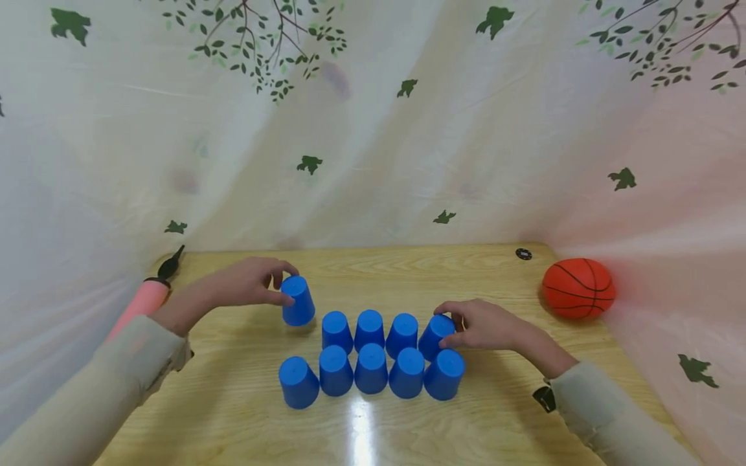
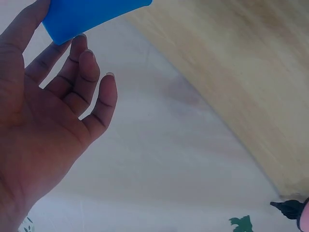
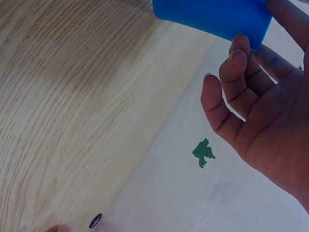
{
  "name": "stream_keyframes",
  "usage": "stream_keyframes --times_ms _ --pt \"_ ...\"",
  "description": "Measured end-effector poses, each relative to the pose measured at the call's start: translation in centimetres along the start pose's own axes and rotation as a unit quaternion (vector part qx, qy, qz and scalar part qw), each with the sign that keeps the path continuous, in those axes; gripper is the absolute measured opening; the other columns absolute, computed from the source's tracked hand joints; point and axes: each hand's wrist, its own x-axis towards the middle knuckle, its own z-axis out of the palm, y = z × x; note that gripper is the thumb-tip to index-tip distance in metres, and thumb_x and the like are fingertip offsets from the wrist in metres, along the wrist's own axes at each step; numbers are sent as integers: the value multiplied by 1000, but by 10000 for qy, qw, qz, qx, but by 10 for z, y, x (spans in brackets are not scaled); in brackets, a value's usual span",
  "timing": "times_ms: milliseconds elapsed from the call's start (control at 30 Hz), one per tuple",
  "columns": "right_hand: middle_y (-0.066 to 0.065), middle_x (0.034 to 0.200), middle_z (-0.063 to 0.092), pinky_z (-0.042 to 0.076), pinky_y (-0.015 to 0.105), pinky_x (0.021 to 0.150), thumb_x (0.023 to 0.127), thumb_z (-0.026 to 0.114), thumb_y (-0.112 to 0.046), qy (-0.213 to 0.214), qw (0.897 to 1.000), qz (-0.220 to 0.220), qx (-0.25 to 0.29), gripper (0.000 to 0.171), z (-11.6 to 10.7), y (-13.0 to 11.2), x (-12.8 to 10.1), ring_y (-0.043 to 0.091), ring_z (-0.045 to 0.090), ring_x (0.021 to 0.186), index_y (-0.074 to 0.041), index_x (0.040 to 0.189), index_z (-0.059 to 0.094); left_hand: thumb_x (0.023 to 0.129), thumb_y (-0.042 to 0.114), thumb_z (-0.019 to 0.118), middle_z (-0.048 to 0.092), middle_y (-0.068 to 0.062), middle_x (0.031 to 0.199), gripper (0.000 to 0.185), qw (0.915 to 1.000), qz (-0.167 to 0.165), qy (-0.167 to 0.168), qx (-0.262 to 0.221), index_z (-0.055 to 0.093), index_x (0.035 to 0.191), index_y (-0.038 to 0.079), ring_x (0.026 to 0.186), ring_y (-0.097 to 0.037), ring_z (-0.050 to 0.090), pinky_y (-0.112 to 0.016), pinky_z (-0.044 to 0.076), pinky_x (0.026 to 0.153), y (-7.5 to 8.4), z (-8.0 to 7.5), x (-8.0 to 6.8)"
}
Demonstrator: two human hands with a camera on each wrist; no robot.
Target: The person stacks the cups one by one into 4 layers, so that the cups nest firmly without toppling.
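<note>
Near row of five blue cups [image 1: 371, 370], upside down, side by side on the wooden table [image 1: 233, 414], closest to the camera. Just behind it a far row of four cups [image 1: 370, 329], also upside down, touching the near row. Right hand [image 1: 486, 325] grips the rightmost far-row cup [image 1: 435, 334], fingers and thumb curled round its top; cup tilted a bit, at the right end of the far row. Left hand [image 1: 247, 283] grips a separate cup [image 1: 298, 300], fingertips and thumb pinching its top; it stands at the left end of the far row, apart from the others. Left wrist view: cup [image 2: 87, 17] at the fingertips. Orange basketball [image 1: 578, 288] far right on the table. Pink pump [image 1: 142, 304] at far left edge. Leaf-print curtain [image 1: 373, 129] behind.
</note>
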Motion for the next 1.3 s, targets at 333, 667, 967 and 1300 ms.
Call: stream_keyframes --times_ms 333,667,967,1300 --pt "-3 91 64 48 32 69 85 79 -39 -46 10000 -3 71 55 -2 0 0 16 57 83 -16 131 59 89 49 71 66 -6 110 60 9995 66 -73 305 57 137 16 97 -20 61 -34 54 78 23 -7 53" --pt "-4 90 63 48 31 68 85 78 -39 -28 10000 -35 83 54 1 1 1 15 57 82 -16 131 60 89 53 70 66 -6 115 62 9979 84 -451 466 55 140 21 102 -21 62 -35 55 82 49 10 103" --pt "-4 89 63 48 31 68 85 78 -39 11 10000 -2 56 54 0 0 2 16 57 81 -17 130 60 89 52 71 66 -5 112 61 9973 186 -560 437 56 140 21 97 -20 60 -32 53 79 56 30 125" --pt "-4 88 63 48 32 68 85 78 -38 18 9999 85 119 52 0 1 2 17 57 82 -17 130 60 89 52 71 66 -3 107 62 9977 140 -545 378 55 141 22 92 -19 60 -31 52 74 57 39 133"
